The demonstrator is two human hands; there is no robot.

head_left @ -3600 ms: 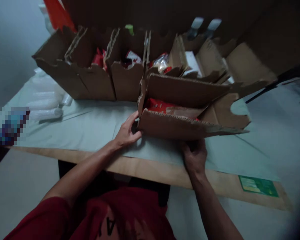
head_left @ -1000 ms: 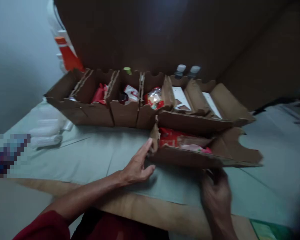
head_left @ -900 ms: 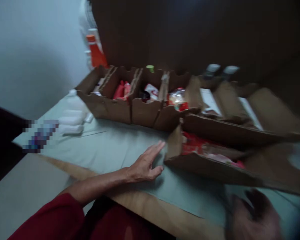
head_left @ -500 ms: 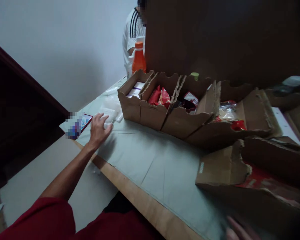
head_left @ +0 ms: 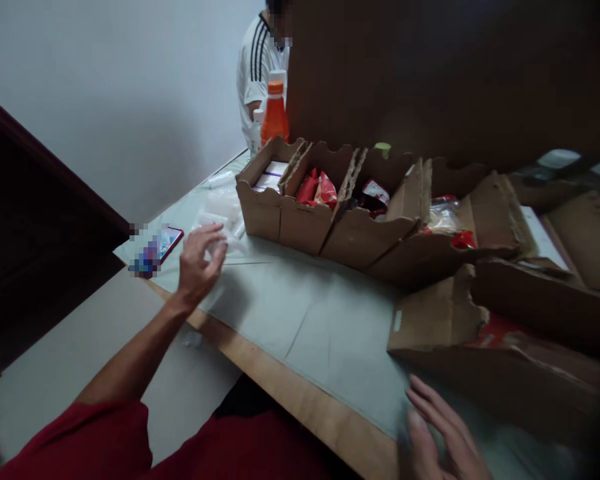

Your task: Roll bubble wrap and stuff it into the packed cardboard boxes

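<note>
My left hand (head_left: 200,267) hovers over the left part of the table, its fingers apart and nothing in them. Just beyond the fingertips lies a heap of clear plastic wrap or bags (head_left: 223,207). A phone with a red edge (head_left: 166,244) rests to the left of that hand, near the table corner. At the lower right, my right hand (head_left: 440,433) shows with its fingers stretched out and holds nothing visible. Nearest to it is the front cardboard box (head_left: 425,320), which has red packaging (head_left: 505,333) inside.
Several cardboard bins (head_left: 300,227) stand in a row along the back, holding white boxes (head_left: 271,176), red packets (head_left: 317,187) and clear-wrapped items (head_left: 444,215). Behind them are an orange bottle (head_left: 275,120) and a person in a white shirt (head_left: 255,67). The table's wooden edge (head_left: 280,380) runs diagonally in front.
My right hand has come further into view from the bottom edge, up and to the left. My left hand stays in nearly the same place, its fingers slightly more curled. The view has shifted a little.
</note>
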